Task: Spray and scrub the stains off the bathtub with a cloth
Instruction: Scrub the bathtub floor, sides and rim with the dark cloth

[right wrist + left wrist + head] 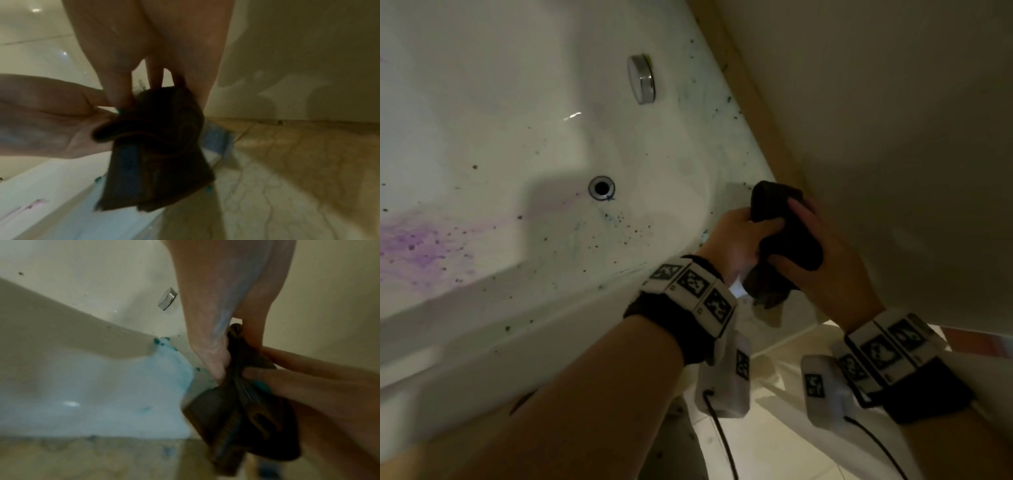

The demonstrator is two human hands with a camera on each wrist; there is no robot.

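- Head view: left hand (736, 240) and right hand (822, 260) both grip the dark cloth (784, 236) above the bathtub (551, 137) rim corner; fold it to a clean face before scrubbing.
- Left wrist view: blue stain (172, 363) on the rim just beside the cloth; start there.
- Right wrist view: cloth hangs folded; bunch it firmly.

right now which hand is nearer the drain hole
Left. The left hand sits just right of the tub's end, closer to the drain. The right hand is beyond it, farther right. Both grip the cloth.
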